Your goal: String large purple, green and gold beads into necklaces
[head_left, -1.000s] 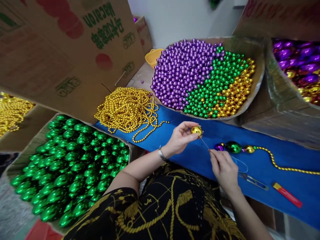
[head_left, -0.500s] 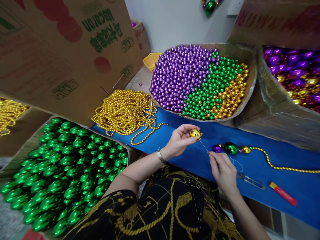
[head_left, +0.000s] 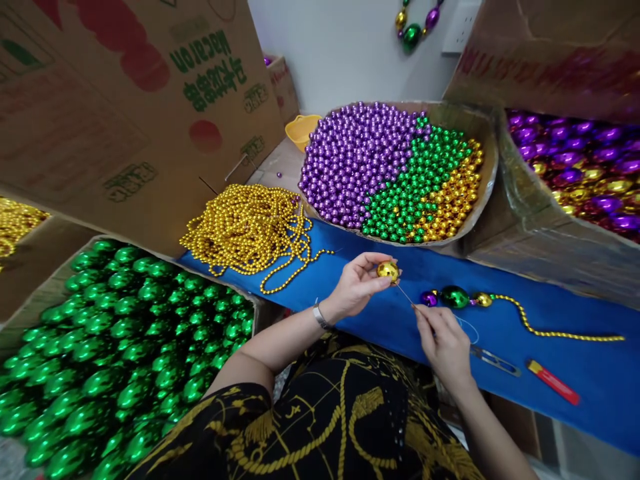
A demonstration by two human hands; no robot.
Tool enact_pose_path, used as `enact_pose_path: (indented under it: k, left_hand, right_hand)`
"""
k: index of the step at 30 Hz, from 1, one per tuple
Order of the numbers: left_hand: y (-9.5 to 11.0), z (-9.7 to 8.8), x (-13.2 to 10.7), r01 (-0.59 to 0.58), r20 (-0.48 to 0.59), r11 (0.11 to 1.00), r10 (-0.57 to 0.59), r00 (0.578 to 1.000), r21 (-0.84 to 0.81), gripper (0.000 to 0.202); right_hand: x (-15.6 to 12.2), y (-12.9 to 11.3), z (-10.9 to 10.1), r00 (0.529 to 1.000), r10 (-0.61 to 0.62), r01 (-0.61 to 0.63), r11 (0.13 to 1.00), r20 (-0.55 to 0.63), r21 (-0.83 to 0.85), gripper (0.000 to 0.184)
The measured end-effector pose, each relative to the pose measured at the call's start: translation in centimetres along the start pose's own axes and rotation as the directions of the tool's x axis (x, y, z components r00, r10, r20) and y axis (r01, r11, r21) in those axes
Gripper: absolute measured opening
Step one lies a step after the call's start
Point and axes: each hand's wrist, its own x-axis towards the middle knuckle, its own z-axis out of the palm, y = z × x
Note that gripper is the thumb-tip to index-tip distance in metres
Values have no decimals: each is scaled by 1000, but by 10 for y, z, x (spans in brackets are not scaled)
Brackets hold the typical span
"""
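Note:
My left hand [head_left: 356, 285] pinches a shiny gold bead [head_left: 387, 270] above the blue table cover [head_left: 575, 300]. A thin needle [head_left: 404, 294] runs from that bead down to my right hand [head_left: 441, 340], whose fingertips are closed on the needle's near end. Just right of the needle lies a strung piece [head_left: 454, 297]: a purple bead, a large green bead, a gold bead, then a chain of small gold beads trailing right. A fine thread loops on the cover beside my right hand.
A round tray [head_left: 487, 173] of purple, green and gold beads stands behind. Gold bead strands [head_left: 247, 228] are heaped at left. A box of large green beads [head_left: 120, 347] sits at my left, a box of purple and gold beads [head_left: 575, 167] at right. Snips [head_left: 493, 361] and a red lighter [head_left: 553, 381] lie nearby.
The view has tilted upward a little, so everything sits lower in frame. Both hands keep their hold on the gold bead and needle, with hardly any movement.

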Motion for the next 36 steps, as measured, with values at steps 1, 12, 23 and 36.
enact_pose_path:
  k: [1, 12, 23, 36]
  left_hand:
    - [-1, 0, 0, -6, 5, 1000, 6, 1000, 8, 40]
    - [-11, -1, -1, 46, 96, 996, -53, 994, 75, 40]
    - [-9, 0, 9, -10, 181, 943, -54, 982, 334, 40]
    - [30, 5, 100, -478, 554, -401, 95, 827, 782, 24]
  right_hand:
    - [0, 1, 0, 1000, -2, 2, 1000, -1, 2, 17]
    - [1, 2, 5, 1000, 25, -24, 998, -1, 59, 17]
    - [10, 4, 4, 999, 41, -41, 994, -2, 106, 20]
    - [10, 16, -14, 984, 150, -149, 989, -98, 14, 14]
